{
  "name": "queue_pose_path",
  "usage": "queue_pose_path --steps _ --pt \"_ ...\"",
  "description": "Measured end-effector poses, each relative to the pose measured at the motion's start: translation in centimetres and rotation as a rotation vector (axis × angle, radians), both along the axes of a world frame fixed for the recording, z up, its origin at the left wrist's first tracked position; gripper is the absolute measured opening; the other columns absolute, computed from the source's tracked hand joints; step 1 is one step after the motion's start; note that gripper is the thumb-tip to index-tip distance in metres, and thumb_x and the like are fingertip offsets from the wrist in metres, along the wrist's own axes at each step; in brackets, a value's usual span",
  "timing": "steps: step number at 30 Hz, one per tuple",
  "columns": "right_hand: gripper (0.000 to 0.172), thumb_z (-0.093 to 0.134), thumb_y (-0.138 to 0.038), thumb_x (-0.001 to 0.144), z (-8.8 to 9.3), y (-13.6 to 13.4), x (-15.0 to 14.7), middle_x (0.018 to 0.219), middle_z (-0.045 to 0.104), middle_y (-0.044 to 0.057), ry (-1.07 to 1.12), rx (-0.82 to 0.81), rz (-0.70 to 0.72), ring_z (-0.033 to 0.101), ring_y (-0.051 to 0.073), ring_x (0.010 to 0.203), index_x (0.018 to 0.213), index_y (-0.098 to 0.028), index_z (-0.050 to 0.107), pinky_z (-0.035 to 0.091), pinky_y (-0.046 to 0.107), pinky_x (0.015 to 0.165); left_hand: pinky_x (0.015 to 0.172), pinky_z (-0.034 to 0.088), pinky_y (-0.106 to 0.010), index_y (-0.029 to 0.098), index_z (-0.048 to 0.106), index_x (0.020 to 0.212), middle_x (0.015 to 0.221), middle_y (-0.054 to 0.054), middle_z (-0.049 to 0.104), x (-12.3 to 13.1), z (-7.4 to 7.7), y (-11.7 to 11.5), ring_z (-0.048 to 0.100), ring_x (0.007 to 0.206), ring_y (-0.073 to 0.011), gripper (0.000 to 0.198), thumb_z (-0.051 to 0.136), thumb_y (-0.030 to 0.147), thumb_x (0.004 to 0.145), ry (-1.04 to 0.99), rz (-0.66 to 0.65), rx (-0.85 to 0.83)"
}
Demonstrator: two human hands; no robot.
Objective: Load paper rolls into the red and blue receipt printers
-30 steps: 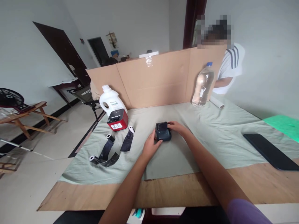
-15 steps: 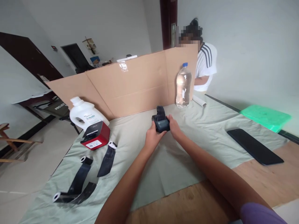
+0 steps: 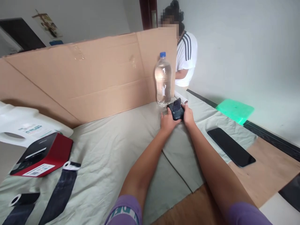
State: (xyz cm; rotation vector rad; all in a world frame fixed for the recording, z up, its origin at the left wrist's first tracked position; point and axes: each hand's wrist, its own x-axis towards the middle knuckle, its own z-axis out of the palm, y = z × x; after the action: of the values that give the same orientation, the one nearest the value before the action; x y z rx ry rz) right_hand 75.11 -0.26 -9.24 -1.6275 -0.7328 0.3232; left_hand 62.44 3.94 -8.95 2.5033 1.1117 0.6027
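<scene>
A small black device [image 3: 175, 110] with its lid raised sits far out on the pale green cloth [image 3: 112, 150], just in front of a clear water bottle [image 3: 163, 79]. My left hand [image 3: 168, 121] grips its left side. My right hand [image 3: 187, 114] grips its right side. Both arms are stretched well forward over the table.
A cardboard screen [image 3: 93, 78] stands across the back; a person in a white striped shirt [image 3: 185, 59] sits behind it. A black phone [image 3: 231, 147] and green pad [image 3: 235, 110] lie right. A red-and-black printer [image 3: 42, 154], white jug [image 3: 25, 128] and black ribbon rolls [image 3: 61, 187] lie left.
Both hands have carried the black device away from me and to the right, up close to the water bottle. My view has swung right and closer to the table.
</scene>
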Motion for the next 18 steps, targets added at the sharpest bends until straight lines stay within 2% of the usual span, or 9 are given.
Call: queue_pose_path --steps 4,7,9,10,11,13,15,16,18 --pt "0.071 0.024 -0.064 0.097 -0.7 0.1 0.5 0.128 0.068 0.013 0.013 -0.023 -0.018 0.055 0.026 0.131 0.121 -0.015 0.069 0.039 0.039 0.11 0.122 0.017 -0.05 0.002 0.027 0.153 0.129 -0.027 0.063 1.3 1.1 1.1 0.053 0.132 -0.0365 0.109 0.076 0.058 0.073 0.106 -0.024 0.03" --pt "0.065 0.026 -0.057 0.098 -1.0 0.4 -0.3 0.141 0.058 0.016 -0.032 0.009 -0.101 0.049 0.027 0.138 0.135 -0.013 0.058 0.034 0.042 0.115 0.121 0.016 -0.053 0.002 0.023 0.154 0.134 -0.029 0.06 2.0 1.5 0.9 0.046 0.138 -0.0372 0.106 0.073 0.056 0.077 0.156 -0.008 -0.033" --pt "0.067 0.028 -0.052 0.097 -1.0 0.4 -1.1 0.152 0.046 0.019 -0.094 0.048 -0.208 0.04 0.027 0.144 0.146 -0.009 0.044 0.028 0.044 0.118 0.121 0.016 -0.056 0.004 0.019 0.156 0.142 -0.029 0.053 0.9 1.5 0.0 0.039 0.144 -0.0374 0.102 0.068 0.055 0.082 0.152 -0.026 -0.055" --pt "0.069 0.03 -0.05 0.096 -0.8 0.4 -1.6 0.155 0.04 0.02 -0.149 0.071 -0.259 0.036 0.028 0.146 0.149 -0.007 0.038 0.025 0.046 0.12 0.121 0.016 -0.057 0.005 0.018 0.156 0.146 -0.028 0.049 -0.5 1.6 -0.7 0.036 0.146 -0.0374 0.099 0.064 0.056 0.085 0.146 -0.042 -0.062" --pt "0.071 0.031 -0.049 0.095 -0.5 0.2 -2.2 0.157 0.035 0.022 -0.228 0.096 -0.301 0.031 0.029 0.148 0.151 -0.005 0.034 0.022 0.049 0.121 0.121 0.017 -0.058 0.006 0.018 0.157 0.15 -0.027 0.046 -2.6 1.7 -1.5 0.033 0.147 -0.0372 0.095 0.059 0.058 0.088 0.141 -0.06 -0.073" --pt "0.071 0.037 -0.046 0.092 0.7 -0.2 -3.7 0.159 0.03 0.023 -0.437 0.16 -0.34 0.026 0.031 0.15 0.15 -0.005 0.032 0.018 0.054 0.121 0.12 0.022 -0.057 0.01 0.026 0.156 0.153 -0.023 0.043 -8.8 2.2 -3.5 0.034 0.147 -0.0364 0.086 0.049 0.063 0.091 0.137 -0.085 -0.119" --pt "0.069 0.043 -0.043 0.089 2.2 -0.7 -6.3 0.157 0.032 0.023 -0.627 0.23 -0.304 0.027 0.032 0.148 0.149 -0.008 0.034 0.018 0.056 0.12 0.118 0.03 -0.053 0.015 0.04 0.15 0.15 -0.019 0.05 -17.4 3.4 -5.6 0.041 0.144 -0.0348 0.081 0.051 0.066 0.089 0.13 -0.085 -0.191" --pt "0.067 0.045 -0.042 0.089 3.0 -0.8 -8.0 0.155 0.035 0.023 -0.688 0.258 -0.255 0.029 0.032 0.147 0.147 -0.01 0.037 0.02 0.056 0.12 0.116 0.035 -0.05 0.018 0.047 0.146 0.148 -0.016 0.053 -22.3 4.3 -6.5 0.044 0.142 -0.0344 0.078 0.055 0.067 0.086 0.094 -0.044 -0.208" --pt "0.061 0.047 -0.04 0.089 4.2 -0.6 -12.9 0.148 0.043 0.022 -0.733 0.313 -0.088 0.036 0.032 0.142 0.143 -0.014 0.042 0.026 0.054 0.118 0.115 0.038 -0.045 0.023 0.054 0.142 0.147 -0.01 0.054 -32.5 6.5 -7.4 0.048 0.139 -0.0325 0.072 0.058 0.066 0.084 -0.021 0.127 -0.235"
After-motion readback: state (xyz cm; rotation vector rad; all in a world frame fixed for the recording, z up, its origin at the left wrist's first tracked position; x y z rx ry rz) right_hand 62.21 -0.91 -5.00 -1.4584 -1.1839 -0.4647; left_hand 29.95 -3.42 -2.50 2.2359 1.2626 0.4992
